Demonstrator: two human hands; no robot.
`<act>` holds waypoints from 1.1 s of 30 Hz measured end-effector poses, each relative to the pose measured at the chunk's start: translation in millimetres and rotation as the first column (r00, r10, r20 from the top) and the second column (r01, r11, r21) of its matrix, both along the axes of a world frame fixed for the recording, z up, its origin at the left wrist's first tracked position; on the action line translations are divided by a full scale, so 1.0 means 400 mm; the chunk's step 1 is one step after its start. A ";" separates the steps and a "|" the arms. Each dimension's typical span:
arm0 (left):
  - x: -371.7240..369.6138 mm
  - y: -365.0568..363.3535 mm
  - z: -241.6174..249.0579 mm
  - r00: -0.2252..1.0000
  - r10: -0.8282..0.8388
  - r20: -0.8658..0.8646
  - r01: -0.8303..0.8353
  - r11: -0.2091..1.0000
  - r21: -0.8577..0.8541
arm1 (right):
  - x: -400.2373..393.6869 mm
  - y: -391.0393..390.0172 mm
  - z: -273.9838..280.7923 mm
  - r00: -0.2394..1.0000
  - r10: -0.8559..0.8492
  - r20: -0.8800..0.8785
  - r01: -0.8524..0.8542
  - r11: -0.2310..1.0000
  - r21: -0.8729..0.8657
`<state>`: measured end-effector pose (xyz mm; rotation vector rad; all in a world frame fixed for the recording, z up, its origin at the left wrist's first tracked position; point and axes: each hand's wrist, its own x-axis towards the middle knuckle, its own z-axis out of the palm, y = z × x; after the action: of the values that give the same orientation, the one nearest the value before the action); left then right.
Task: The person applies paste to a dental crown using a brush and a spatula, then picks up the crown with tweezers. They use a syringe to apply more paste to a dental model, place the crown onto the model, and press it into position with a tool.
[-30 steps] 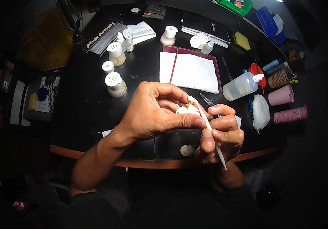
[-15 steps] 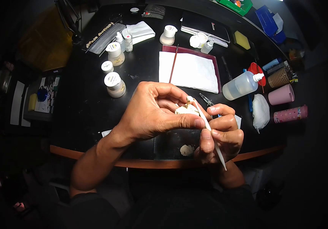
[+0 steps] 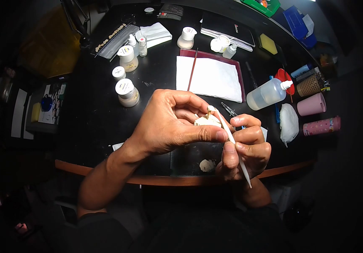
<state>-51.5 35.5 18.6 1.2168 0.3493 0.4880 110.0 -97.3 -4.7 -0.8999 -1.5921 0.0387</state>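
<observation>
My left hand (image 3: 160, 122) is closed round a small cream plaster dental model (image 3: 206, 121), its thumb along the near side. Above the model, by the left index fingertip, stands a small tooth piece (image 3: 210, 110) with a pale top and a yellowish stem. A slim white tool, pointed at its lower end (image 3: 241, 162), is pinched between the thumb and fingers of my right hand (image 3: 249, 145). Its upper end is right at the tooth piece. Left fingers partly hide the model. Beyond the hands lies a dark metal instrument (image 3: 228, 109).
A white tissue pad (image 3: 215, 78) on a maroon tray (image 3: 241, 80) bears a thin brush (image 3: 193, 69). Lidded powder jars (image 3: 128, 93) stand to the left. At right are a squeeze bottle (image 3: 265, 96) and a pink cup (image 3: 312, 105). A beige round patch (image 3: 207, 165) lies near the table edge.
Both hands stay almost in place, with the model and the white tool still held. The right hand and tool have shifted very slightly to the right.
</observation>
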 end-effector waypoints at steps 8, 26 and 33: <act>0.001 0.000 -0.005 1.000 0.002 0.021 -0.002 1.000 -0.003 | 0.000 0.000 -0.003 1.000 -0.014 -0.005 0.014 1.000 0.010; 0.009 0.010 -0.015 0.986 -0.105 0.127 0.101 0.994 0.039 | -0.017 0.004 -0.008 0.945 0.007 -0.328 0.031 0.993 0.111; 0.002 0.034 -0.019 0.992 -0.109 -0.055 0.115 0.987 0.109 | 0.039 -0.036 0.001 0.966 -0.164 -0.200 0.182 0.980 0.080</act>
<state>-50.8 48.9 10.9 1.3516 0.2966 0.3851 125.5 -111.6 -4.3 -0.9270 -1.3202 -0.0731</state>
